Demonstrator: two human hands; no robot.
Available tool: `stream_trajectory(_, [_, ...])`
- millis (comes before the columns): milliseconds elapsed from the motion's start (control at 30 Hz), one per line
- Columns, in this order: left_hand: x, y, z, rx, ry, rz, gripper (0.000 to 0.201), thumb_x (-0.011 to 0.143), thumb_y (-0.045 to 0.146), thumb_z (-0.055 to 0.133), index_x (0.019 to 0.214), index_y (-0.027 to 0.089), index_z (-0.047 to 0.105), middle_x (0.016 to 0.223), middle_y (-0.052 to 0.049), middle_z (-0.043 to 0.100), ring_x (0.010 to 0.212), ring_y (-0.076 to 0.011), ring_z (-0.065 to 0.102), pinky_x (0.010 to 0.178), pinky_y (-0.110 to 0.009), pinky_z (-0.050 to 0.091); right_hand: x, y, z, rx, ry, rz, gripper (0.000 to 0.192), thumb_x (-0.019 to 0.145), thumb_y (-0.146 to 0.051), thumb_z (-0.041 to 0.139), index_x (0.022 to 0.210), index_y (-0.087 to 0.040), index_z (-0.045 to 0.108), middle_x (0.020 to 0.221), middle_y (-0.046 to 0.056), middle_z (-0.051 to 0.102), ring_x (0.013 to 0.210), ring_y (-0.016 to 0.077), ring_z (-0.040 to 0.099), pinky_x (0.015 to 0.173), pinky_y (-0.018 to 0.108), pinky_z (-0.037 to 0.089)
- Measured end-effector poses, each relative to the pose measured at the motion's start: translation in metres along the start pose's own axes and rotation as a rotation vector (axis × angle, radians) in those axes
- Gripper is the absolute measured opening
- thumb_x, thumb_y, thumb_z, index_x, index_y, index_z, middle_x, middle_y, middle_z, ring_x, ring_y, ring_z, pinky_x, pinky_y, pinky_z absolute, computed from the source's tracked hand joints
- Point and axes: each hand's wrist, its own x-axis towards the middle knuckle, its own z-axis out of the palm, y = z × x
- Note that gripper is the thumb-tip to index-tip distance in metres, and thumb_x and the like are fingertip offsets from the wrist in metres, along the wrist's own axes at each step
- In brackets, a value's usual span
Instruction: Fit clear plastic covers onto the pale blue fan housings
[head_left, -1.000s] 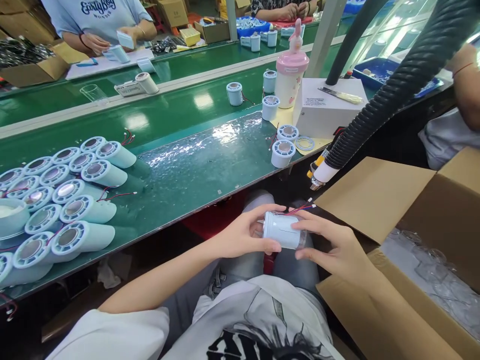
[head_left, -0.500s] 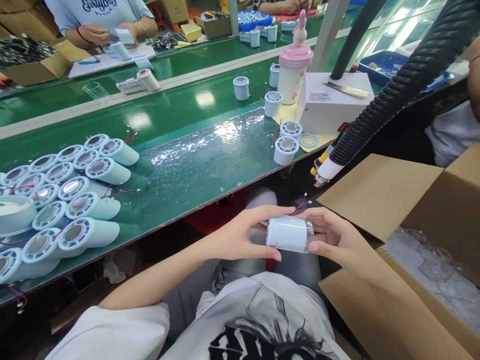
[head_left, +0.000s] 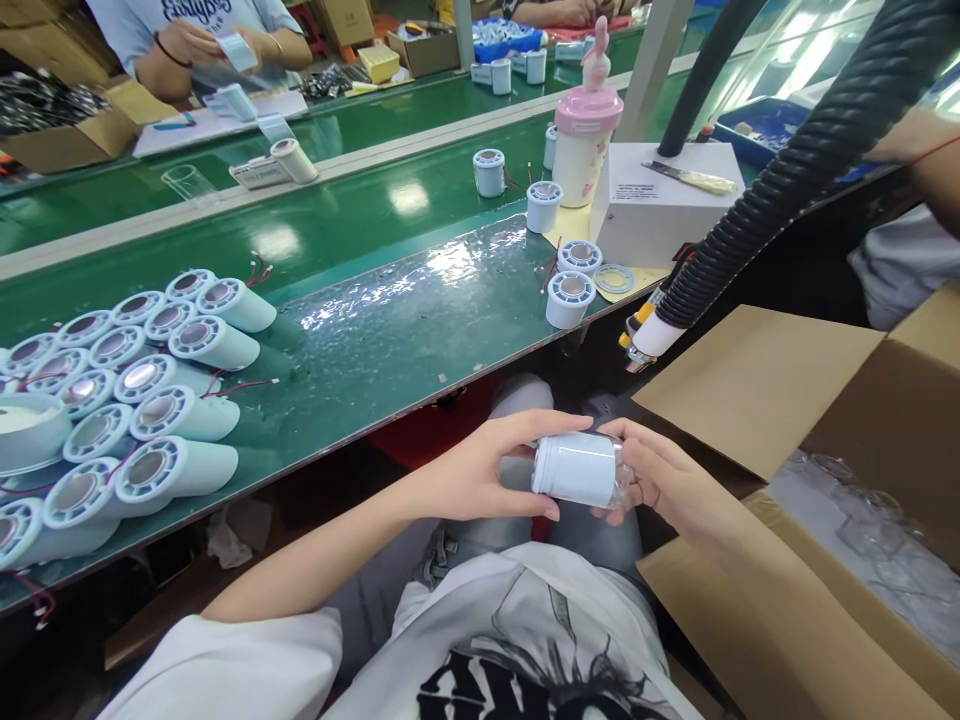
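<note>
A pale blue cylinder point(head_left: 576, 467) with a clear cap on its right end lies sideways over my lap, below the bench edge. My left hand point(head_left: 480, 470) grips its left end with thumb and fingers. My right hand point(head_left: 667, 485) wraps the clear-capped right end. Several identical pale blue cylinders point(head_left: 142, 395) with round grilled ends and red wires lie stacked at the left of the green bench point(head_left: 390, 330).
An open cardboard box point(head_left: 825, 470) with clear plastic parts stands at my right. A black corrugated hose point(head_left: 780, 190), a white box point(head_left: 660, 210), a pink bottle point(head_left: 583, 140) and a few cylinders point(head_left: 568, 297) sit at the far right. Other people work across the conveyor.
The cylinder has turned in my hands and its red wires are now out of sight. My right hand has closed further around the capped end.
</note>
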Motion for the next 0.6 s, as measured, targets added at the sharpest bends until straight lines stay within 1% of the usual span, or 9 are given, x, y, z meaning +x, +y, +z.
stream_trajectory(133, [0.001, -0.002, 0.0, -0.015, -0.003, 0.061, 0.076, 0.074, 0.022, 0.08, 0.142, 0.027, 0.048, 0.143, -0.011, 0.052, 0.134, -0.0254, 0.049, 0.103, -0.035, 0.05, 0.002, 0.0, 0.005, 0.05, -0.014, 0.078, 0.052, 0.079, -0.067, 0.066, 0.087, -0.017, 0.055, 0.061, 0.001, 0.068, 0.049, 0.0138, 0.068, 0.042, 0.016, 0.053])
stream_trajectory(233, [0.002, -0.004, 0.001, -0.022, -0.003, 0.105, 0.078, 0.071, 0.018, 0.081, 0.141, 0.03, 0.048, 0.146, -0.011, 0.05, 0.137, -0.0261, 0.045, 0.106, -0.037, 0.047, 0.003, -0.002, 0.007, 0.103, -0.027, 0.144, 0.057, 0.074, -0.073, 0.066, 0.079, -0.017, 0.055, 0.053, 0.0, 0.065, 0.041, 0.0129, 0.064, 0.036, 0.014, 0.049])
stream_trajectory(333, [0.002, -0.008, 0.001, -0.022, -0.002, 0.13, 0.081, 0.068, 0.015, 0.083, 0.14, 0.032, 0.049, 0.149, -0.01, 0.047, 0.139, -0.0274, 0.042, 0.108, -0.04, 0.046, 0.003, -0.005, 0.009, 0.141, -0.088, 0.227, 0.058, 0.077, -0.074, 0.062, 0.076, -0.016, 0.058, 0.055, 0.003, 0.067, 0.039, 0.0116, 0.063, 0.033, 0.012, 0.046])
stream_trajectory(367, [0.002, -0.008, 0.001, -0.018, 0.001, 0.135, 0.081, 0.068, 0.016, 0.083, 0.14, 0.032, 0.05, 0.149, -0.01, 0.047, 0.139, -0.0277, 0.042, 0.107, -0.04, 0.046, 0.003, -0.006, 0.009, 0.148, -0.109, 0.257, 0.059, 0.081, -0.073, 0.057, 0.074, -0.015, 0.059, 0.056, 0.004, 0.067, 0.039, 0.0107, 0.063, 0.033, 0.011, 0.045])
stream_trajectory(433, [0.001, -0.008, 0.003, -0.009, 0.012, 0.131, 0.077, 0.069, 0.019, 0.083, 0.139, 0.032, 0.051, 0.145, -0.011, 0.049, 0.136, -0.0277, 0.045, 0.105, -0.039, 0.048, 0.002, -0.006, 0.01, 0.145, -0.153, 0.32, 0.064, 0.092, -0.07, 0.041, 0.067, -0.014, 0.059, 0.053, 0.005, 0.065, 0.037, 0.0083, 0.06, 0.033, 0.009, 0.043])
stream_trajectory(500, [0.0, -0.006, 0.005, -0.011, 0.029, 0.093, 0.071, 0.072, 0.022, 0.081, 0.136, 0.03, 0.053, 0.139, -0.011, 0.053, 0.131, -0.0269, 0.049, 0.1, -0.037, 0.051, 0.002, -0.004, 0.009, 0.106, -0.182, 0.358, 0.073, 0.096, -0.07, 0.026, 0.065, -0.012, 0.059, 0.048, 0.005, 0.059, 0.035, 0.0073, 0.057, 0.032, 0.009, 0.04])
stream_trajectory(533, [-0.001, -0.004, 0.006, -0.02, 0.038, 0.06, 0.069, 0.073, 0.023, 0.08, 0.136, 0.029, 0.053, 0.136, -0.011, 0.055, 0.127, -0.0262, 0.052, 0.097, -0.036, 0.053, 0.001, -0.001, 0.008, 0.068, -0.181, 0.34, 0.077, 0.094, -0.073, 0.022, 0.068, -0.012, 0.06, 0.047, 0.004, 0.058, 0.035, 0.008, 0.056, 0.031, 0.01, 0.039])
stream_trajectory(567, [-0.002, -0.002, 0.007, -0.036, 0.048, 0.019, 0.066, 0.074, 0.023, 0.079, 0.135, 0.028, 0.053, 0.133, -0.011, 0.056, 0.123, -0.0254, 0.055, 0.094, -0.035, 0.054, 0.0, 0.002, 0.006, 0.015, -0.167, 0.278, 0.078, 0.091, -0.077, 0.023, 0.075, -0.012, 0.062, 0.05, 0.004, 0.059, 0.036, 0.0095, 0.056, 0.031, 0.012, 0.04])
stream_trajectory(600, [-0.003, 0.0, 0.008, -0.059, 0.06, -0.024, 0.065, 0.076, 0.024, 0.078, 0.135, 0.027, 0.052, 0.131, -0.011, 0.056, 0.119, -0.0247, 0.057, 0.092, -0.034, 0.055, -0.001, 0.006, 0.003, -0.052, -0.132, 0.16, 0.078, 0.087, -0.081, 0.028, 0.088, -0.012, 0.064, 0.059, 0.006, 0.064, 0.041, 0.0119, 0.06, 0.033, 0.015, 0.045])
